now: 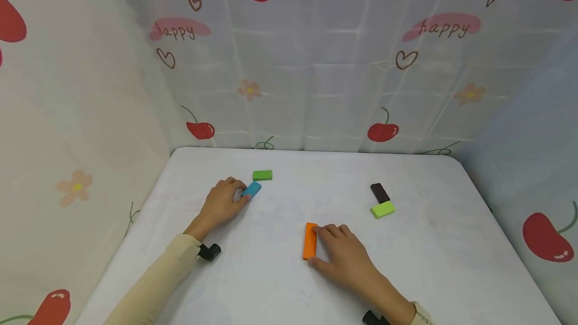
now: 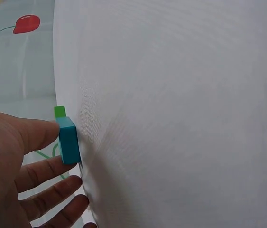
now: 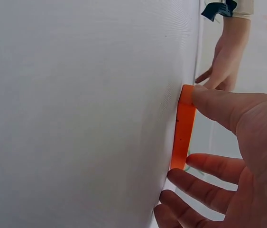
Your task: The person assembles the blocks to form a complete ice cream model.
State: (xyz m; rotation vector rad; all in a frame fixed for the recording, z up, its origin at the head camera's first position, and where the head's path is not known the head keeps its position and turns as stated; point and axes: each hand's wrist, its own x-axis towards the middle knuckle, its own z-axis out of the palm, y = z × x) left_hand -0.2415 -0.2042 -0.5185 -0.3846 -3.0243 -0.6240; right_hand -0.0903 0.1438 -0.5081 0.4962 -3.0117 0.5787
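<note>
My left hand point(image 1: 221, 203) is at the left of the table and pinches a small blue block point(image 1: 253, 188) between thumb and index finger. In the left wrist view the blue block point(image 2: 69, 142) shows its long side, with the other fingers spread below it. A green block point(image 1: 262, 175) lies just beyond it. Near the middle front, my right hand point(image 1: 346, 257) holds a longer orange block point(image 1: 309, 242) by its ends, thumb at the near end and index finger by the far one. The right wrist view shows the orange block point(image 3: 184, 128) low against the white surface.
To the right, a dark brown block point(image 1: 380, 193) lies end-on against a lime-green block point(image 1: 383, 209). Everything rests on a white-covered table point(image 1: 271, 295). Printed curtains point(image 1: 307, 64) hang behind it and along both sides.
</note>
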